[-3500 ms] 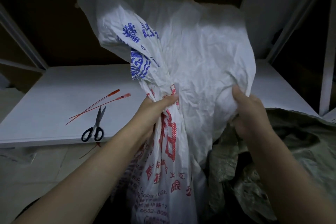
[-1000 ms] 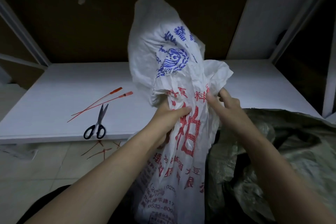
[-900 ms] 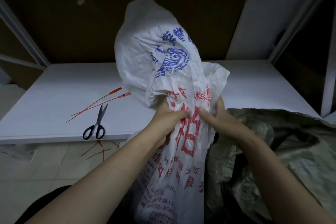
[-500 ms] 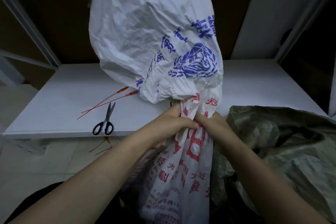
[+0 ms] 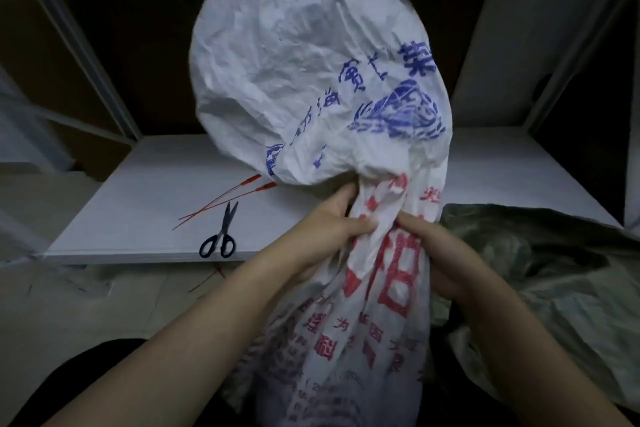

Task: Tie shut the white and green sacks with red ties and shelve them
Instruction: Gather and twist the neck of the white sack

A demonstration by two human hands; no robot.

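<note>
Where neck bunches, white sack (image 5: 294, 62) balloons, crumpled.

Looking down in dim light at a white shelf (image 5: 138, 204) spreading wide across the view, backing onto a dark brown wall panel (image 5: 138, 62). Catching pale metal uprights (image 5: 81, 48) slanting up at the left and a broad white panel (image 5: 526, 28) rising at the right, with deep shadow beyond it. Taking in pale floor tiles (image 5: 86, 322) lying below the shelf's front edge at the left.
</note>
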